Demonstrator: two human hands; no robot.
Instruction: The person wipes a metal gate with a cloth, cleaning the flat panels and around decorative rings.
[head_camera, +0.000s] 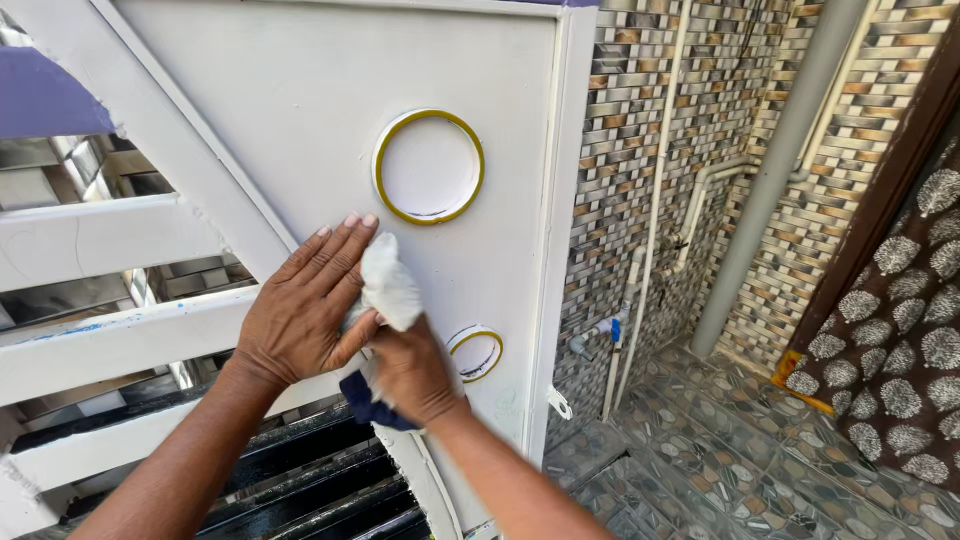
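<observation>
Right hand (415, 372) bunches white cloth (388, 285) against white gate panel (330, 130); left hand (300, 315) spread flat beside. Cloth likely soft, light, limp; best gripped by wadded middle.

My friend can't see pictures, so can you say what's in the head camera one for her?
Two bare hands press on a white metal gate panel: the left hand lies flat, and the right hand grips a white cloth against it. Two yellow-rimmed rings mark the panel. A mosaic tile wall with pipes stands to the right.
</observation>
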